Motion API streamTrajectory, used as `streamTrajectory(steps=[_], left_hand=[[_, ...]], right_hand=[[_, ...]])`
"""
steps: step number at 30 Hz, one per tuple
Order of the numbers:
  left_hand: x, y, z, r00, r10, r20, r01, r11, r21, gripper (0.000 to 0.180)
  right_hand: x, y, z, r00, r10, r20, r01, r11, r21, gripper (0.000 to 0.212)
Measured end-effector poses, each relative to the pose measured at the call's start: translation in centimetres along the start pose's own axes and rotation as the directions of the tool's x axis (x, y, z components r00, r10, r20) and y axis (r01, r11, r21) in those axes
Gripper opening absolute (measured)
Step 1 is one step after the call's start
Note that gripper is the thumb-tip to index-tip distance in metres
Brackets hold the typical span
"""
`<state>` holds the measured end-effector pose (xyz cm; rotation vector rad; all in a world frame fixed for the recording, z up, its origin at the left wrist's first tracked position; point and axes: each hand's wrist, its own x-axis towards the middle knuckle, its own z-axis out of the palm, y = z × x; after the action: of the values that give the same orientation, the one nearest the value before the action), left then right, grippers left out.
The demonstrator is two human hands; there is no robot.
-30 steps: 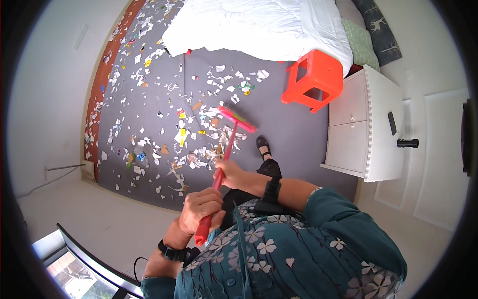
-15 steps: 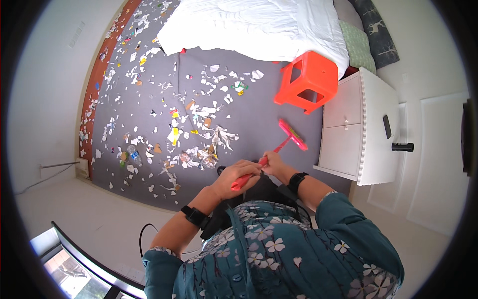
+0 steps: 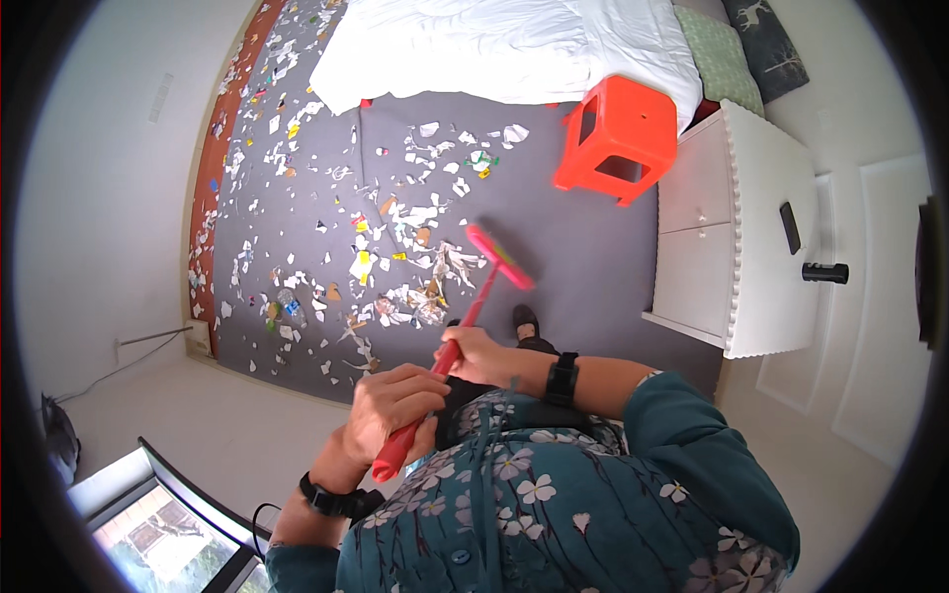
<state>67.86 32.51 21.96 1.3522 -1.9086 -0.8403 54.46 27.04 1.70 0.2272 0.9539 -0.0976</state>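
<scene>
A broom with a red handle point(image 3: 478, 301) and a pink head point(image 3: 501, 259) slants away from my body. My left hand point(image 3: 395, 403) is closed round the handle near its top end, and my right hand point(image 3: 473, 354) grips it lower down. The broom head is over the grey floor, just right of a dense patch of paper scraps point(image 3: 427, 298). Whether its bristles touch the floor I cannot tell. White scraps, yellow pieces point(image 3: 365, 265) and a crumpled clear plastic bottle point(image 3: 288, 300) lie scattered to the left.
A red plastic stool point(image 3: 623, 138) stands between the bed with its white quilt point(image 3: 474, 49) and a white cabinet point(image 3: 700, 237). On the cabinet are a dark phone-like object point(image 3: 790, 228) and a black cylinder point(image 3: 825, 273). My shoe point(image 3: 526, 320) shows beneath the broom. A wall runs along the left.
The broom head has swung left, from near the stool and cabinet to beside the scraps. Both hands moved left with the handle, the left one also nearer my body. My shoe has come into view.
</scene>
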Motion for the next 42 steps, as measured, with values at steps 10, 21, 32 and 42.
streamTrajectory(steps=[10, 21, 32, 42], left_hand=[[-3.1, -1.2, 3.4, 0.983, -0.176, -0.059, 0.14, 0.91, -0.39, 0.008], [-4.9, 1.2, -0.7, 0.991, -0.077, -0.111, 0.064, 0.991, -0.12, 0.016], [-4.5, -6.1, 3.2, 0.977, -0.134, -0.166, 0.06, 0.919, -0.389, 0.006], [-10.1, -1.6, -2.6, 0.995, -0.044, -0.087, 0.041, 0.999, -0.036, 0.022]], right_hand=[[3.5, 0.7, -3.2, 0.973, 0.083, -0.217, -0.096, 0.994, -0.048, 0.014], [2.5, 3.2, 5.6, 0.996, -0.015, -0.085, -0.005, 0.972, -0.233, 0.014], [9.4, -2.1, -2.6, 0.949, -0.21, -0.236, 0.138, 0.947, -0.29, 0.019], [7.8, 6.9, 7.1, 0.999, 0.023, 0.023, -0.013, 0.923, -0.385, 0.014]])
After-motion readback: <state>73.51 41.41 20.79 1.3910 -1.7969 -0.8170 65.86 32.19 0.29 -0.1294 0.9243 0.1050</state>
